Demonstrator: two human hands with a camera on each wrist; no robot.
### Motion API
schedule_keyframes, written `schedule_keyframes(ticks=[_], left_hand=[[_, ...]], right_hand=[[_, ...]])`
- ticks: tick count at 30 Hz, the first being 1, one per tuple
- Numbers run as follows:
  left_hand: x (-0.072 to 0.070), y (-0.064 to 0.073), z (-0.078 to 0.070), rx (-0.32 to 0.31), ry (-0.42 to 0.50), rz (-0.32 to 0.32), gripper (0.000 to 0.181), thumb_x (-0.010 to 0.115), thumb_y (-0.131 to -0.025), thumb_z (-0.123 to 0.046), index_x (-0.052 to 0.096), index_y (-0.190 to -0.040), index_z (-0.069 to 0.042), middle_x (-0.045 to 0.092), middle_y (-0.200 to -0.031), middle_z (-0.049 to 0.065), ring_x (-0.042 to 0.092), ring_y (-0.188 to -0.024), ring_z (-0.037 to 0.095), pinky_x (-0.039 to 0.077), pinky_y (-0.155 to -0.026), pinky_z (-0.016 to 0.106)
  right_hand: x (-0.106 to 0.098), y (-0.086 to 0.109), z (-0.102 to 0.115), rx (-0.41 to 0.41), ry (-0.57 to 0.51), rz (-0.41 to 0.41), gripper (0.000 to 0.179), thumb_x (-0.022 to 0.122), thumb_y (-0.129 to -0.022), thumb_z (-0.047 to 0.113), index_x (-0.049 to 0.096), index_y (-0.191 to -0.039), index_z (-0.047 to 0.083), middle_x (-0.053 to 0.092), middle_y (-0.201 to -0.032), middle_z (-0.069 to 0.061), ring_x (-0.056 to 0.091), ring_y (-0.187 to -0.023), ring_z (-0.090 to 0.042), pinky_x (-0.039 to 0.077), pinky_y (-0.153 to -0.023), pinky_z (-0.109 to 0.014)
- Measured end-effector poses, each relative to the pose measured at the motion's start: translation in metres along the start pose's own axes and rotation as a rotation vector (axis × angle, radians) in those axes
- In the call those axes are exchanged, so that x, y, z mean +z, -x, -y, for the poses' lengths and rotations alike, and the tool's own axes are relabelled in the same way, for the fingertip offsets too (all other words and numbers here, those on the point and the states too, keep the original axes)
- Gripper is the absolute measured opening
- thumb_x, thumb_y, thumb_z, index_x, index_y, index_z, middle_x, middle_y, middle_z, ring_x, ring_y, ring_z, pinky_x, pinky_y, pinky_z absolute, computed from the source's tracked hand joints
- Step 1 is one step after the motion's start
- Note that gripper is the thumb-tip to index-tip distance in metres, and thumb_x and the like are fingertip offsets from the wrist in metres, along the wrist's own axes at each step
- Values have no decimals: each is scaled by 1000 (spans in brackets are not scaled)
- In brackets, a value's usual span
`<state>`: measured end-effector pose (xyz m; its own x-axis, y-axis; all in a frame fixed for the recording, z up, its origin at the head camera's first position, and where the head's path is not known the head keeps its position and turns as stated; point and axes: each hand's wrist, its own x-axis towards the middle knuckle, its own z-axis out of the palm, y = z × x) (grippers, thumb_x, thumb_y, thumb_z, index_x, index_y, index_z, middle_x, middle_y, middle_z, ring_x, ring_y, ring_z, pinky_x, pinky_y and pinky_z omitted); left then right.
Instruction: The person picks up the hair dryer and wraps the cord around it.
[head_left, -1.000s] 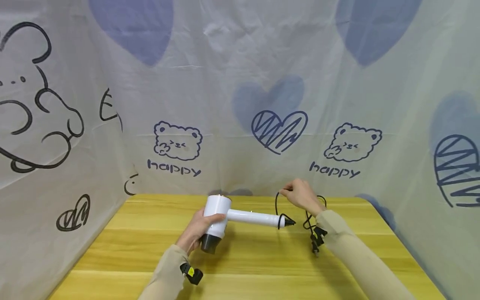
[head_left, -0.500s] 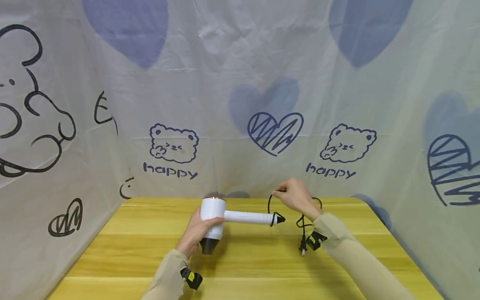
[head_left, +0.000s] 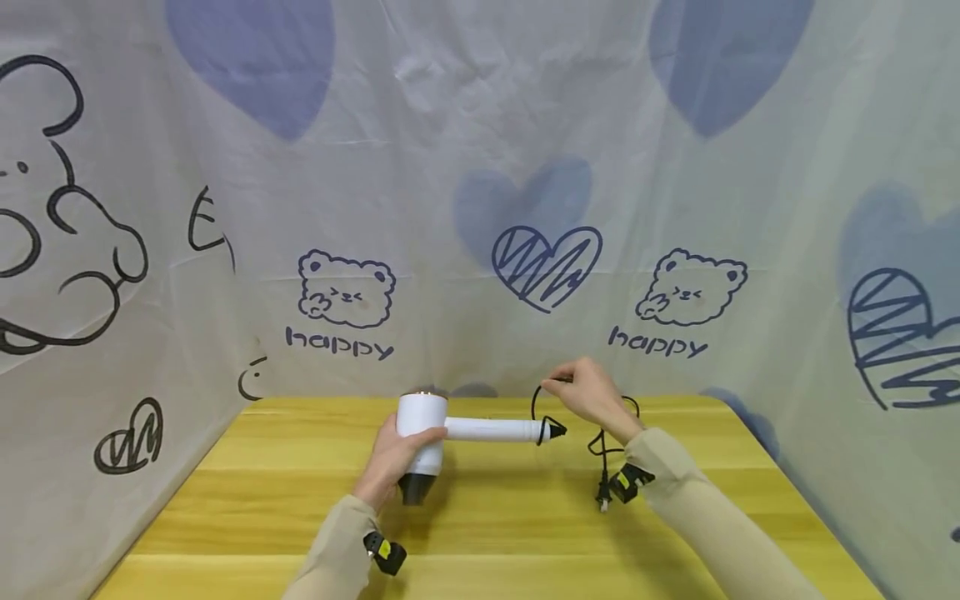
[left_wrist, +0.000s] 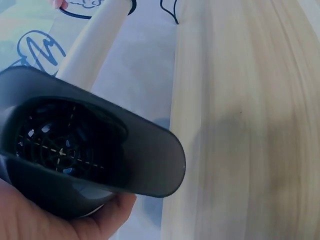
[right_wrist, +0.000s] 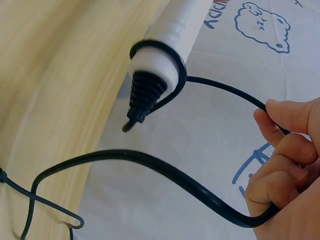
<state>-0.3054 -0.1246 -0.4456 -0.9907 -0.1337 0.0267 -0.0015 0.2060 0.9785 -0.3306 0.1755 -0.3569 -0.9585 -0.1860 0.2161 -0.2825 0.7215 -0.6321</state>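
Note:
A white hair dryer [head_left: 422, 417] is held over the table in my left hand [head_left: 393, 457], which grips its barrel with the thumb across the front. Its dark nozzle [left_wrist: 150, 155] points down toward me, and the handle [head_left: 491, 429] stretches right. Around the handle's end, just above the ribbed black strain relief [right_wrist: 146, 92], the black cord [right_wrist: 225, 87] makes one loop. My right hand [head_left: 588, 392] pinches that cord between thumb and forefinger, the other fingers curled over it in the right wrist view. From this hand the rest of the cord hangs down to the plug [head_left: 603, 493].
The table [head_left: 487, 533] has a yellow wood-grain top. Behind it hangs a pale cloth backdrop [head_left: 450, 208] printed with hearts and bears, and more such cloth covers both sides. Both wrists carry small black cameras.
The view has shifted slightly, so things sit a little further left. The hair dryer's handle is a bit more level. Both hands keep their holds, and the plug has swung slightly left.

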Motion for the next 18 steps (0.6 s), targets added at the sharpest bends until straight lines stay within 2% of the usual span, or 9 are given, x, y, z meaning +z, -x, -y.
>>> schedule_keyframes(ticks=[5, 8, 10, 12, 14, 16, 18], left_hand=[[5, 4, -1, 5, -25, -63, 70, 82, -73, -39, 50, -124, -3, 59, -112, 16, 60, -91, 26, 52, -71, 31], [7, 2, -1, -26, -26, -105, 71, 81, -74, -41, 49, -125, -3, 59, -112, 15, 59, -91, 26, 52, -71, 31], [7, 0, 0, -40, -18, -137, 72, 81, -75, -41, 48, -126, -2, 59, -112, 16, 60, -92, 26, 52, -72, 31], [7, -2, 1, -48, -3, -164, 72, 80, -75, -41, 48, -127, -2, 59, -112, 16, 60, -92, 27, 52, -73, 31], [6, -3, 2, -54, 22, -177, 72, 80, -76, -40, 48, -127, -1, 59, -112, 16, 60, -91, 26, 52, -73, 31], [5, -5, 4, -59, 72, -177, 72, 80, -76, -38, 48, -127, 1, 59, -112, 18, 60, -90, 26, 53, -73, 31], [3, -7, 5, -78, 125, -172, 70, 80, -77, -36, 47, -127, 1, 58, -111, 17, 60, -88, 24, 53, -72, 31]], right_hand=[[3, 6, 0, 6, -24, 4, 22, 64, -95, 28, 77, -103, 12, 73, -92, -5, 37, -49, -11, 35, -47, -25], [5, 8, 0, -13, -39, 4, 23, 63, -95, 27, 76, -105, 11, 74, -94, -7, 39, -52, -12, 36, -49, -26], [7, 11, -2, -38, -56, -1, 24, 61, -96, 26, 76, -106, 10, 71, -85, -5, 38, -51, -12, 36, -50, -27], [9, 15, -5, -62, -85, -6, 24, 58, -98, 24, 76, -102, 9, 62, -67, -4, 33, -48, -12, 35, -50, -27], [13, 20, -8, -77, -118, -8, 24, 56, -99, 23, 76, -101, 9, 46, -56, -1, 28, -46, -12, 33, -49, -27], [17, 25, -10, -94, -130, 2, 28, 53, -101, 23, 74, -92, 6, 36, -52, 2, 26, -44, -11, 32, -49, -26], [22, 32, -12, -98, -127, 14, 28, 51, -102, 22, 74, -97, 7, 33, -51, 3, 25, -43, -10, 30, -46, -25]])
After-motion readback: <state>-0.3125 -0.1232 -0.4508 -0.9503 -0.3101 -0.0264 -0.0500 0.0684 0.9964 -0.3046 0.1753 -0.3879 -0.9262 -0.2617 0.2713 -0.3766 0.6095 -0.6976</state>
